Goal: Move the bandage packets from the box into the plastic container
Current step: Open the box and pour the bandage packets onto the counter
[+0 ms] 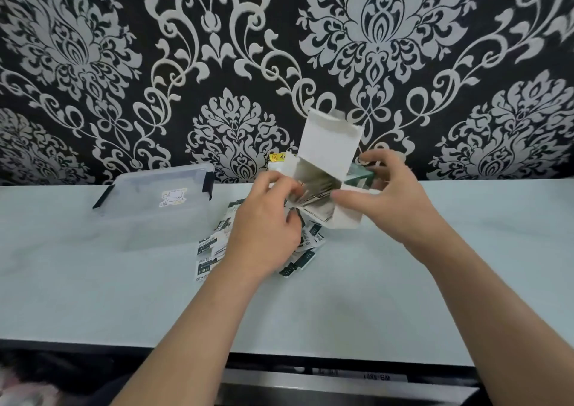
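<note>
A white cardboard box is held tilted above the table, its open mouth facing me and its lid flaps spread. My right hand grips the box from the right side, thumb across its lower flap. My left hand reaches into the mouth, and its fingers pinch the stack of bandage packets inside. Several loose packets with dark green print lie scattered on the table under my left hand. The clear plastic container with black latches stands at the left, its lid on.
The pale table runs up to a wall with black and white damask wallpaper. A small white item with a yellow label stands behind the box. The table's near edge drops to a dark ledge at the bottom.
</note>
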Tool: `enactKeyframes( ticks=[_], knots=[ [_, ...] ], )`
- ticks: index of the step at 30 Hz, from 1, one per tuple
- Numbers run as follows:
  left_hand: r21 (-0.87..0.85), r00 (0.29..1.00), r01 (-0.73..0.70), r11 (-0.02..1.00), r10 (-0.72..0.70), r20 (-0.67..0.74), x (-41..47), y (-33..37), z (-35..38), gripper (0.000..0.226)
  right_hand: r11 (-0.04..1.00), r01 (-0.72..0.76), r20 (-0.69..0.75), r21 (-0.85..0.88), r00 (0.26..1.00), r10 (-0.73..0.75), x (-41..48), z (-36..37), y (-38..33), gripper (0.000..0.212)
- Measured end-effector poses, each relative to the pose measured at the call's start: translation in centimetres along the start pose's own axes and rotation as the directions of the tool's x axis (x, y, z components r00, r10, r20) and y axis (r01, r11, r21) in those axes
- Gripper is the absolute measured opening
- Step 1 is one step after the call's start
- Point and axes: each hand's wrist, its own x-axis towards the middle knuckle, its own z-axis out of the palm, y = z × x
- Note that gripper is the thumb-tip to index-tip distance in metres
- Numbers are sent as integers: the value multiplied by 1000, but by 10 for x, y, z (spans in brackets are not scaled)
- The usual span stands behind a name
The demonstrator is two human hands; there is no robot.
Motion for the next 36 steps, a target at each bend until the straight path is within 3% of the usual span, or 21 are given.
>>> enactKeyframes(
  ticks=[4, 10, 12, 14, 17, 24, 29, 36],
  knots=[
    [33, 995, 71, 997, -73, 68, 3, 4, 5, 40, 961, 146, -17, -234, 988, -154, -4, 11, 7, 75],
    [-220, 989, 46, 974, -14, 145, 8, 10, -3, 25, 841, 277, -30, -465, 944, -328, -4, 16, 19, 74],
    [-347, 972, 172, 922, -101, 213, 8, 12, -12, 28, 807, 295, -42, -511, 930, -366, -5, 19, 18, 69],
    [-368, 931, 322, 872, -221, 289, 10, 8, -18, 21, 782, 336, -38, -524, 909, -416, -7, 24, 17, 66],
    [-391, 904, 415, 822, -322, 282, 12, -3, -22, 23, 755, 352, -17, -554, 902, -432, -9, 30, 17, 67],
    [-343, 914, 399, 850, -341, 219, 13, -2, -11, 25, 673, 336, -20, -659, 887, -462, -10, 28, 17, 68],
    [-274, 934, 326, 905, -264, 240, 12, 10, 2, 26, 658, 278, -67, -700, 891, -448, -8, 10, 16, 71],
    [-293, 954, 293, 910, -258, 152, 17, 28, 21, 22, 641, 242, -94, -728, 892, -443, -4, -4, 19, 72]
  ],
)
